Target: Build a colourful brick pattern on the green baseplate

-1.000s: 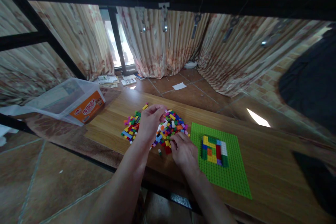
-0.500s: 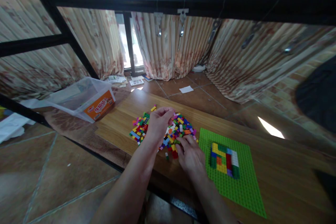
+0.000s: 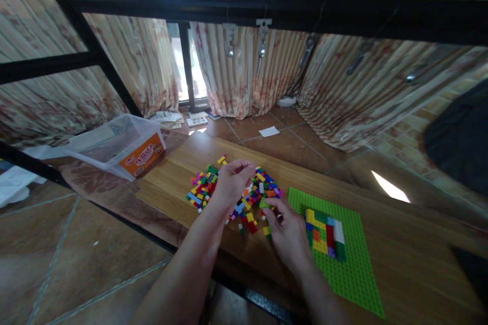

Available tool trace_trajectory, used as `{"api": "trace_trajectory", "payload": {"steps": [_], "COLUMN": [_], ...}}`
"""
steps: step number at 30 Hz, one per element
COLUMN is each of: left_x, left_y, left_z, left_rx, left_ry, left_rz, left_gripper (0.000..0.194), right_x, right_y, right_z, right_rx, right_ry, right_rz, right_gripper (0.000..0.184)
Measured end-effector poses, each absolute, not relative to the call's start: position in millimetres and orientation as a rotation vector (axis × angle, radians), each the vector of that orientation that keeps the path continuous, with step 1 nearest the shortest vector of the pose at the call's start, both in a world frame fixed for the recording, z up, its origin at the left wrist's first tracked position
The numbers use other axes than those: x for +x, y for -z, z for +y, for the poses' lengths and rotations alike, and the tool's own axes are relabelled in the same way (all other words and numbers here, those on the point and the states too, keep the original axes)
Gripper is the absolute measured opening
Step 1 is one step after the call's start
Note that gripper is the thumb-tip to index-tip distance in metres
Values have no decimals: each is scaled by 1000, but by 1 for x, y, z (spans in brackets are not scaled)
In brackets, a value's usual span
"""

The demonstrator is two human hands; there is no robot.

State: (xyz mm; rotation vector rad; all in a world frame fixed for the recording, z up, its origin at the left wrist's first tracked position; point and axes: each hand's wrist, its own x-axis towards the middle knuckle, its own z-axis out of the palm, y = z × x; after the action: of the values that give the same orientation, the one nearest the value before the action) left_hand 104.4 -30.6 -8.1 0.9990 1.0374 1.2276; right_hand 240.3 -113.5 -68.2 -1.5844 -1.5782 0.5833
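Over a pile of loose toy bricks (image 3: 240, 207) in many colours, my left hand (image 3: 232, 183) is closed, thumb and fingertips pinched together. What it holds, if anything, is hidden. At the pile's right edge my right hand (image 3: 287, 226) pinches a lime-green brick (image 3: 264, 203) between thumb and forefinger. A green studded baseplate (image 3: 358, 274) lies just right of that hand. On it sits a roughly square patch of joined bricks (image 3: 322, 233) in yellow, green, red, blue, white, orange and purple.
The wooden bench top (image 3: 168, 190) carries the bricks and baseplate. A clear plastic bin (image 3: 110, 162) with an orange label stands at the left. A black metal bar (image 3: 244, 8) crosses above, with metal clips hanging from it. Papers (image 3: 269, 131) lie on the tiled floor beyond.
My right hand has drawn back slightly to the right from the pile, with the lime-green brick in its fingertips. A yellow-and-green piece now shows beside it. My left hand has barely moved.
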Motion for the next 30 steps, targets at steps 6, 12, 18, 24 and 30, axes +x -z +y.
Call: {"api": "trace_trajectory", "payload": {"steps": [6, 12, 18, 24, 30], "left_x": [121, 144, 164, 180, 191], "left_y": [16, 27, 32, 34, 45], "left_z": [-48, -61, -71, -85, -97], "left_rx": [1233, 1141, 1062, 1120, 1334], "left_ry": [-752, -644, -678, -613, -454], "left_rz": [929, 858, 912, 940, 856], "left_gripper": [17, 14, 11, 12, 33], "right_x": [270, 287, 304, 389, 413], "right_y": [52, 47, 45, 48, 64], "right_z": [-118, -126, -137, -154, -160], "right_rx": [-1408, -1426, -1581, -1723, -1720], "right_ry": [-879, -766, -534, -295, -430], "right_rz": [-1158, -1231, -1444, -1191, -1292], "right_gripper": [25, 26, 26, 31, 28]}}
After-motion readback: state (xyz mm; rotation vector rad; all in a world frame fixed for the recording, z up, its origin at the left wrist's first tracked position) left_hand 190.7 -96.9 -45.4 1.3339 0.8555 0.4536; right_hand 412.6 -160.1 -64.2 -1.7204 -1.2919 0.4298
